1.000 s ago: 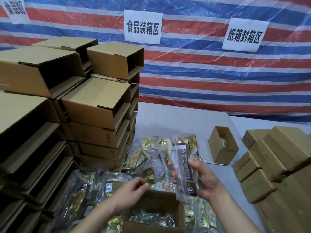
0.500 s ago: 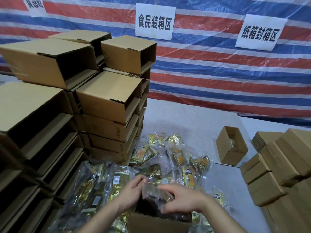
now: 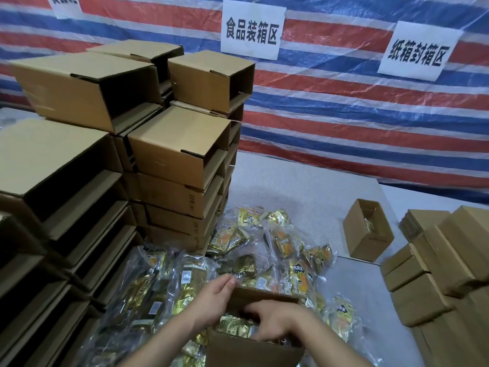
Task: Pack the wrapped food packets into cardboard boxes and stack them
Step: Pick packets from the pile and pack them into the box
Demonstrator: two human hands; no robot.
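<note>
Packets (image 3: 239,324) are now going into the open box (image 3: 251,348): right hand (image 3: 275,323) pressing them down, left hand (image 3: 215,298) gripping the rim.

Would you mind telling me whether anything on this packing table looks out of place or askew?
The top boxes of the left stacks sit skewed, overhanging the ones beneath. One small open box stands alone on the table, apart from the pile of packets. Otherwise nothing looks spilled or damaged.
</note>
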